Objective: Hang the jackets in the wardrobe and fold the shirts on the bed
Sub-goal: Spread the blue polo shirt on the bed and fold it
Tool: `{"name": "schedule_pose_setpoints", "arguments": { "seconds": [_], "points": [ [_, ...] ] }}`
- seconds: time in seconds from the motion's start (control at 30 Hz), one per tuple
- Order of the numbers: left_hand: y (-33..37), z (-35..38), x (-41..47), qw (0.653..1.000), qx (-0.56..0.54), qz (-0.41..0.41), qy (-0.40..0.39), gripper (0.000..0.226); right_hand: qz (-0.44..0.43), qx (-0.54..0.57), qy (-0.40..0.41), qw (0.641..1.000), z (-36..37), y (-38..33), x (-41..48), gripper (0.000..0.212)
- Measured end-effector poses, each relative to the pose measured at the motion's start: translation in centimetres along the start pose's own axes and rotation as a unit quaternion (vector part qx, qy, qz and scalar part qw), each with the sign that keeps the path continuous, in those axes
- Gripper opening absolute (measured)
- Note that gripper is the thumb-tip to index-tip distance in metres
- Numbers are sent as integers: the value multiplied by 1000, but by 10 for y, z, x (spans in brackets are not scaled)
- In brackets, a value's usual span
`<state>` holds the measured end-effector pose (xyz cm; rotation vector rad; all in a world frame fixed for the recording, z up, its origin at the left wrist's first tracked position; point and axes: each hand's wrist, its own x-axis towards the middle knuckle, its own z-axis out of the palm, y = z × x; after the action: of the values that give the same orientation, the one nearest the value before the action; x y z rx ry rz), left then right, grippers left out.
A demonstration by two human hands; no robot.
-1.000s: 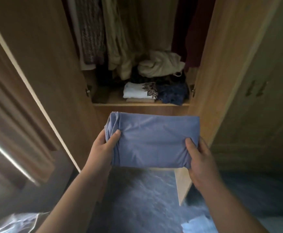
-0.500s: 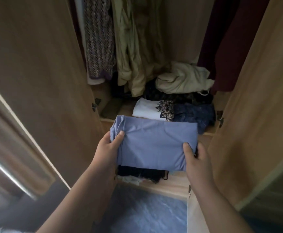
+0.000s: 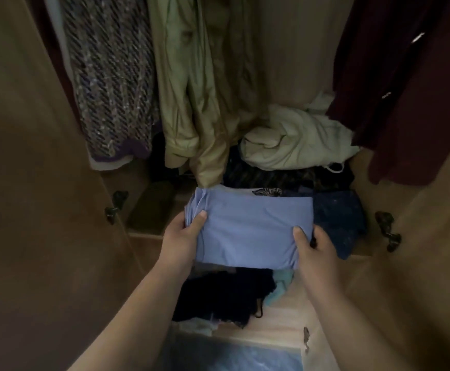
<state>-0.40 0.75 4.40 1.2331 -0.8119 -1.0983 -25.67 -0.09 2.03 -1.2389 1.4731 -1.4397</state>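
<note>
A folded light-blue shirt [image 3: 250,226] is held flat between both hands at the front of the wardrobe shelf [image 3: 149,232]. My left hand [image 3: 182,241] grips its left edge, thumb on top. My right hand [image 3: 316,250] grips its right front corner, thumb on top too. The shirt covers most of a folded white printed shirt [image 3: 265,191] lying on the shelf. Above hang a tweed patterned jacket [image 3: 111,76], an olive-green jacket [image 3: 199,89] and a dark maroon garment [image 3: 406,89].
A crumpled pale-green garment [image 3: 293,140] and a dark-blue folded cloth [image 3: 339,218] lie on the shelf. Black clothes [image 3: 224,295] fill the lower compartment. Open wooden doors [image 3: 31,210] flank both sides, with hinges [image 3: 387,228]. Blue floor [image 3: 232,354] shows below.
I have come closer to the wardrobe. Both hands have carried the folded blue shirt forward, from in front of the shelf to over the white printed shirt on it.
</note>
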Motion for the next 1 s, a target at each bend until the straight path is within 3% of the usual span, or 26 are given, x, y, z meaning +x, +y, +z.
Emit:
{"name": "schedule_pose_setpoints", "arguments": {
  "seconds": [0.17, 0.33, 0.53, 0.63, 0.77, 0.9, 0.93, 1.0],
  "points": [
    [-11, -4, 83, 997, -43, -62, -17, 25, 20, -23, 24, 999, 49, 7, 56, 13],
    [-24, 2, 141, 996, -1, -84, 23, 8, 38, -92, 12, 995, 71, 18, 99, 16],
    [-29, 22, 184, 993, 75, -86, 40, 40, 28, -172, -4, 985, 78, 34, 142, 26],
    [-37, 27, 196, 980, 161, -89, 70, 41, 10, -275, -29, 961, 75, 42, 158, 33],
    [-36, 30, 195, 947, 298, -67, 102, 39, 35, -335, -73, 939, 77, 44, 171, 39],
    [-40, 19, 162, 921, 369, -4, 124, 38, 38, -282, -44, 958, 65, 41, 166, 37],
    [-44, 15, 148, 898, 419, 24, 130, 40, 6, -296, -31, 955, 59, 39, 162, 36],
    [-55, 8, 118, 828, 525, 174, 99, 35, -95, -340, -22, 935, 51, 35, 152, 34]
  ]
}}
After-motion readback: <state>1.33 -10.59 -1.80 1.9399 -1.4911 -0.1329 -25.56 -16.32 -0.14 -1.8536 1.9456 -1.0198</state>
